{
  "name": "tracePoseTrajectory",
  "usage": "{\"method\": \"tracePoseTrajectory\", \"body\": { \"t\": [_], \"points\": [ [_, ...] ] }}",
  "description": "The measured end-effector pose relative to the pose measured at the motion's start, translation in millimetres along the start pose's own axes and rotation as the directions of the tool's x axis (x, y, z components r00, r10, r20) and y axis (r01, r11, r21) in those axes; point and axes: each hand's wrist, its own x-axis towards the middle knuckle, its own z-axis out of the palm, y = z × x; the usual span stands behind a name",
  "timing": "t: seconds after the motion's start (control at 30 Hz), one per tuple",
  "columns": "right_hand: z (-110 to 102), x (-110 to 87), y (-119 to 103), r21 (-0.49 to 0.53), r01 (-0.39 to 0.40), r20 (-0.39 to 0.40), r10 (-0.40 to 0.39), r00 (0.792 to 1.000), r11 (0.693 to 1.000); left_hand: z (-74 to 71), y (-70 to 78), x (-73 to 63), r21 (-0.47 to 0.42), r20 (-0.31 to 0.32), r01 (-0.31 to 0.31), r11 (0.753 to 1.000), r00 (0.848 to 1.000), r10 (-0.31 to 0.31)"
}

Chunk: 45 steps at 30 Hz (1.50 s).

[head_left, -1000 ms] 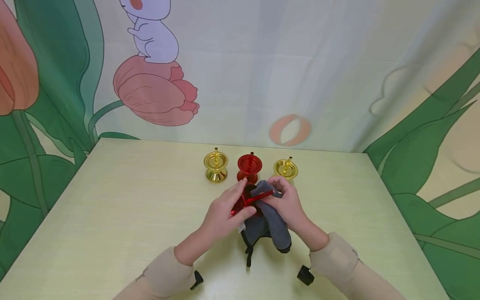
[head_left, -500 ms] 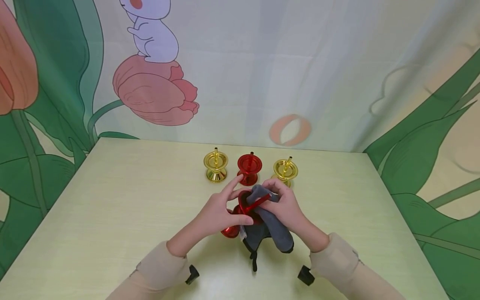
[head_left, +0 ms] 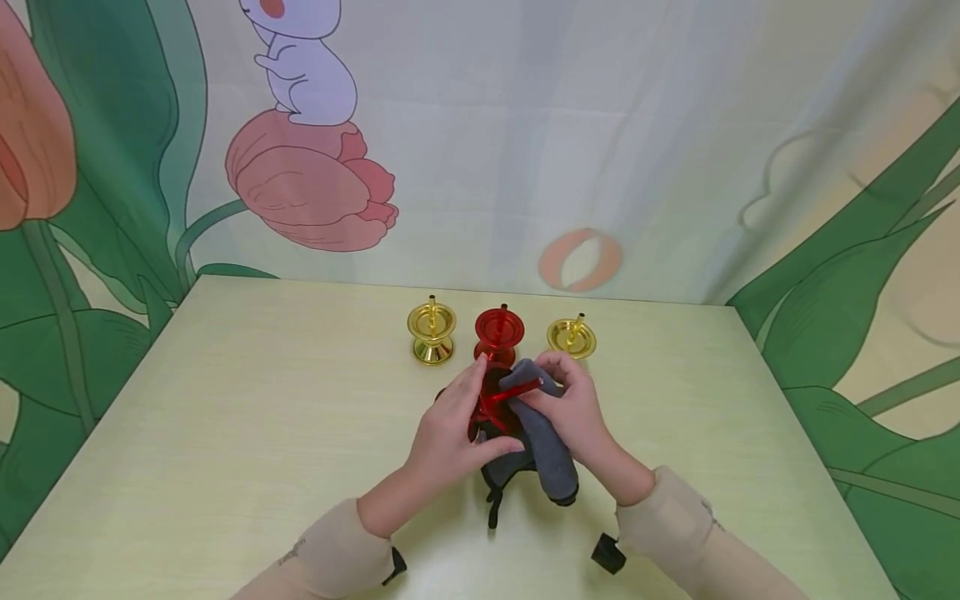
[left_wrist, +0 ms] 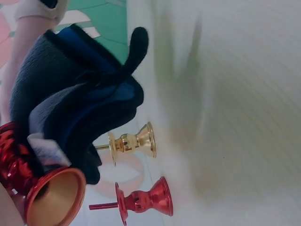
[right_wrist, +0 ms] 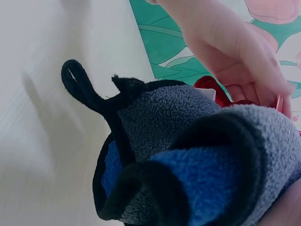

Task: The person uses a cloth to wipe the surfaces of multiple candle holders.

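Note:
A shiny red candle holder (head_left: 517, 391), tilted with its central spike pointing to the right, is held between my two hands over the table. My left hand (head_left: 444, 433) grips it from the left, thumb below and fingers along the dish. In the left wrist view the hollow base of this candle holder (left_wrist: 55, 197) shows. My right hand (head_left: 577, 410) pinches a folded grey towel (head_left: 553, 460) and presses it into the dish by the spike. Blue inner side, black edging and a hanging loop of the towel (right_wrist: 197, 183) show in the right wrist view. The right fingertips are partly hidden.
Behind my hands stand a gold candle holder (head_left: 432, 333) on the left, a red candle holder (head_left: 499, 333) in the middle and another gold candle holder (head_left: 572, 337) on the right, all upright. A printed curtain (head_left: 480, 150) hangs behind the pale table (head_left: 262, 400).
My left hand swung the held candle holder outward and back, so its base came into sight and is now mostly covered again. The right hand and towel shifted slightly.

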Motion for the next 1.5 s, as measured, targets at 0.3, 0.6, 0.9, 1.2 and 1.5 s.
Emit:
{"method": "tracePoseTrajectory", "body": {
  "t": [0.3,0.6,0.9,1.2,1.5],
  "points": [
    [-5,-3.8,-1,-0.062,0.146,0.115,-0.138,0.984,0.987,-13.1,-1.4,3.8,-0.196,0.158,0.100,0.975,0.985,-0.069],
    [-8,-1.0,-4,-0.089,0.119,0.104,-0.109,0.989,0.989,-15.1,-4.9,4.2,-0.336,0.242,0.335,0.880,0.934,-0.263],
    [-5,-1.8,-7,-0.070,0.094,0.040,-0.091,0.995,0.993,-4.2,-1.2,-1.4,-0.071,0.057,0.044,0.996,0.998,-0.040],
    [-7,-4.9,-5,-0.139,0.171,0.143,-0.151,0.978,0.975,-9.3,-3.0,0.6,-0.162,0.102,0.057,0.985,0.994,-0.041],
    [-11,-3.5,-6,-0.220,0.189,0.118,-0.167,0.979,0.957,-13.4,-9.2,-3.4,-0.421,0.357,0.445,0.791,0.883,-0.306]
  ]
}}
